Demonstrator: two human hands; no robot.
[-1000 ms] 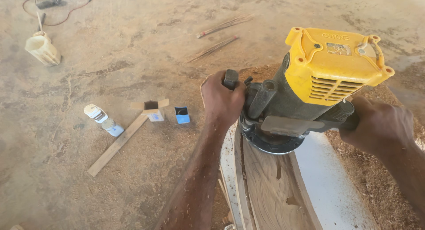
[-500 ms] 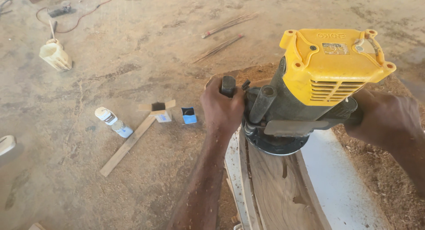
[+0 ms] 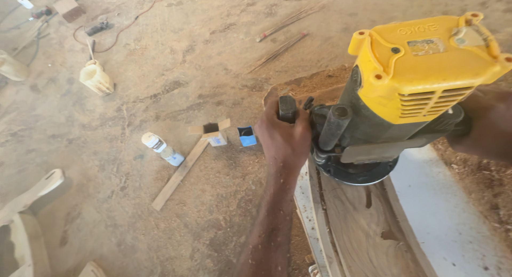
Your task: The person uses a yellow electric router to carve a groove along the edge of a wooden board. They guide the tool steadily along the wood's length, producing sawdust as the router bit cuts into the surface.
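Head view — router (image 3: pixel 405 95) | yellow top, black base, dusty — on wood plank (image 3: pixel 368 234)

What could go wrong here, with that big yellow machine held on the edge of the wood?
The yellow router sits near the end of the curved wooden piece, so its round base could tip off the edge. The left hand grips a handle close to that base, near the cutter if it slips. Sawdust coats the sandy floor and forearm, so dust may reach the eyes.
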